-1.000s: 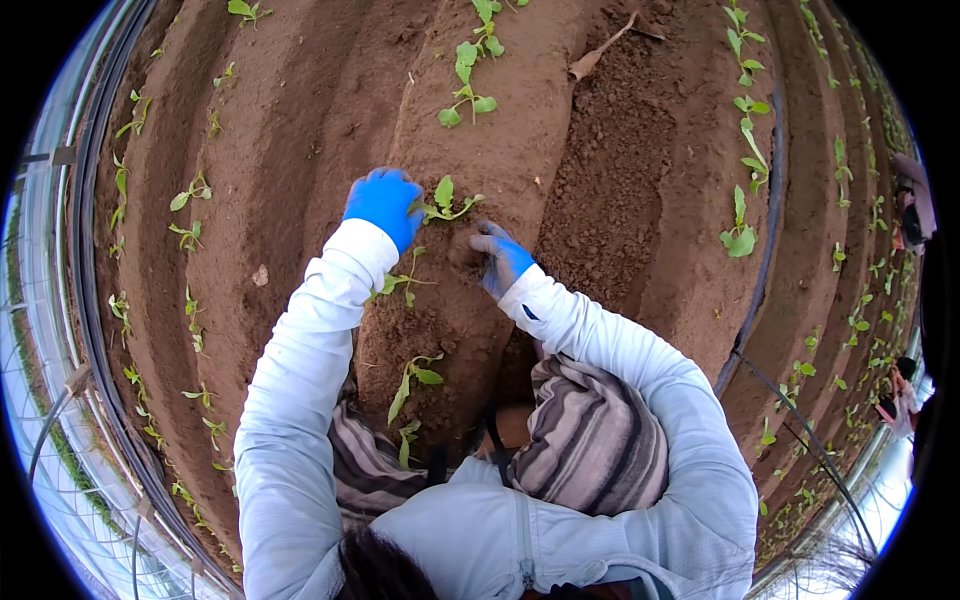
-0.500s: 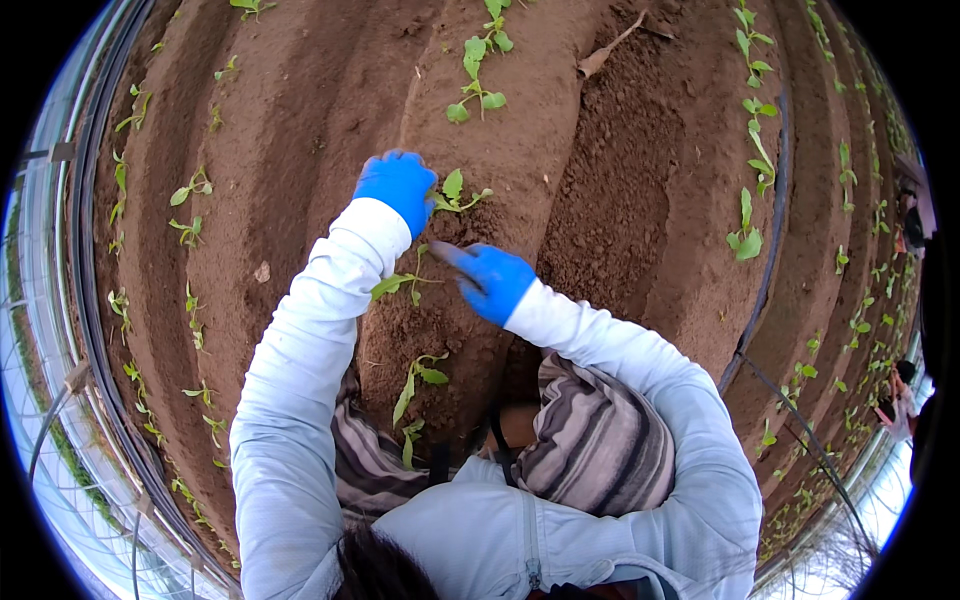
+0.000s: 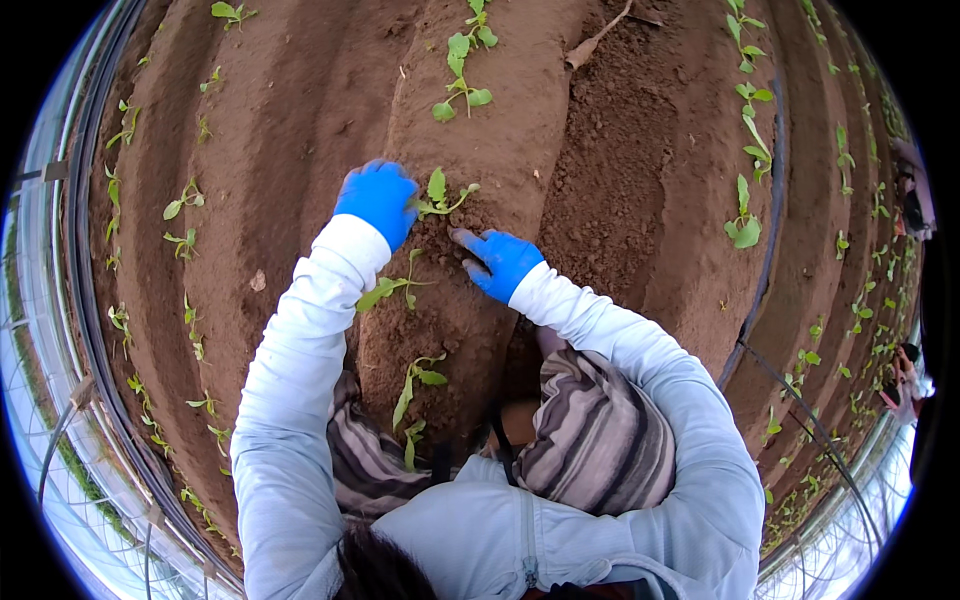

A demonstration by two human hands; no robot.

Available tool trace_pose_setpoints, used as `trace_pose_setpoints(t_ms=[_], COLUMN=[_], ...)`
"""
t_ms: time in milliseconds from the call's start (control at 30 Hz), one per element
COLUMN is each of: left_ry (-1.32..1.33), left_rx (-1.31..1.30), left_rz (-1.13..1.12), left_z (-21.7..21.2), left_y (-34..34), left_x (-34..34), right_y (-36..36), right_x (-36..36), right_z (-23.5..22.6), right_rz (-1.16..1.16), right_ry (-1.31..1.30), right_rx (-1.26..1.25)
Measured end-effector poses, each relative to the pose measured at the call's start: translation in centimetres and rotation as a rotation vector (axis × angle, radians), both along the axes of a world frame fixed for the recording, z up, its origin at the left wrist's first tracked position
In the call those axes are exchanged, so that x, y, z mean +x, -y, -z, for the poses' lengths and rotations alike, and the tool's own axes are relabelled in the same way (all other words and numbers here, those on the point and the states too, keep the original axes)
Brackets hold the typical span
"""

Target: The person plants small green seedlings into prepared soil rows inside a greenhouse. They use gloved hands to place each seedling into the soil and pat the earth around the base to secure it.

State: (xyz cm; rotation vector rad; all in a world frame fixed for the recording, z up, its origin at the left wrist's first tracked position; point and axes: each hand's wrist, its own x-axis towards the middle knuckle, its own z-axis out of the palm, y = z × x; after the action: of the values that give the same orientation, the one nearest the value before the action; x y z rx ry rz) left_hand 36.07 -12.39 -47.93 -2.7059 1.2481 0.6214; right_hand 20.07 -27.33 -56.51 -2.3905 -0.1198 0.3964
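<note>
Nearest to me were my striped trousers [image 3: 600, 430] and pale blue jacket [image 3: 460, 530], my knees bent on either side of a raised soil bed [image 3: 480, 155]. The bed held a line of leafy green seedlings; the closest, a drooping seedling [image 3: 405, 395], lay between my knees, and a flat-leaved seedling [image 3: 380, 295] sat just beyond it in crumbly soil. My forearms reached forward and inward, wrists near each other. My right hand [image 3: 503, 265], in a blue glove smudged with earth, pointed to the left, index finger stretched out and thumb apart beneath it; those fingers were loose, with nothing visible between them, their tips at the soil. My left hand [image 3: 377, 203], gloved in blue as well, had its back turned up and its fingers curled beside an upright-leaved seedling [image 3: 437, 187]; I cannot tell whether they gripped its stem. That seedling stood in the bed just above my right fingertips. Farther along grew a round-leaved seedling [image 3: 462, 100], and to its right a slender brown object [image 3: 590, 48] lay at the edge of a furrow filled with loose soil [image 3: 615, 165]. Past that ran a dark hose [image 3: 773, 240].
</note>
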Motion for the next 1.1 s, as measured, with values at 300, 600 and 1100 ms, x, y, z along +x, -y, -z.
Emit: trace_pose_setpoints(t_ms=[300,600,1100], left_ry=[-0.012,-0.226,-0.373], left_rx=[-0.039,-0.120,-0.042], left_rz=[0.007,-0.500,-0.264], left_z=[1.4,1.8,2.3], left_y=[-1.8,-3.4,-0.7], left_x=[-1.3,-2.7,-2.1], right_y=[1.2,2.0,1.7], right_x=[0.6,0.9,2.1], right_z=[1.0,1.0,1.4], right_rz=[0.227,0.350,0.158], right_ry=[0.150,0.038,0.100], right_rx=[0.159,0.099,-0.045])
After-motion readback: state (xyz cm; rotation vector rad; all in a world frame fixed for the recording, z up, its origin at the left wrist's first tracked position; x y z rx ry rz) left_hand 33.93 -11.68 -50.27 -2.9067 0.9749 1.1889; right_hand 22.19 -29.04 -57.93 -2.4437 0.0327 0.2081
